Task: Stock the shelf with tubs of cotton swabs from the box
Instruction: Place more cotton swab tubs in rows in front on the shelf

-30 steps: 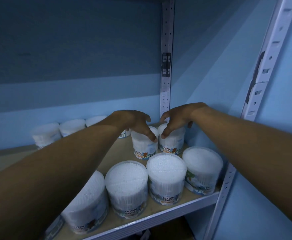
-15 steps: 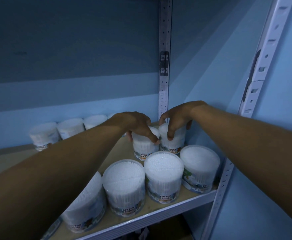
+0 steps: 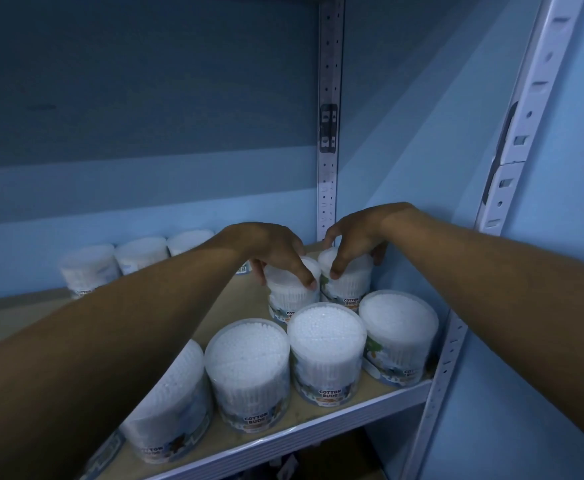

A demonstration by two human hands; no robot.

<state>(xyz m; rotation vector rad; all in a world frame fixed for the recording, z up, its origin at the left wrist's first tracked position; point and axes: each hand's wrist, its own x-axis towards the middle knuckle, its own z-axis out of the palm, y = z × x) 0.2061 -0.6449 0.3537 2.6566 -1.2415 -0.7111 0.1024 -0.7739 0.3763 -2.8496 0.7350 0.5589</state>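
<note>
Both my arms reach over the wooden shelf [image 3: 238, 306]. My left hand [image 3: 269, 251] grips the lid of a clear tub of cotton swabs [image 3: 285, 299] standing in the second row. Beside it, my right hand [image 3: 356, 237] grips the top of another tub [image 3: 347, 289] near the shelf's right rear corner. The two tubs stand upright and nearly touch. In front of them a row of several tubs [image 3: 325, 355] lines the shelf's front edge. More tubs [image 3: 141, 252] stand along the back wall at the left. The box is out of view.
A white perforated upright [image 3: 328, 133] stands at the back corner and another [image 3: 512, 143] at the front right. The blue wall closes the shelf on the right. The white metal front lip [image 3: 318, 434] edges the shelf, with a dark lower level beneath.
Both hands have stayed on the two second-row tubs, shifting them slightly toward the back right corner. The view has tilted a little.
</note>
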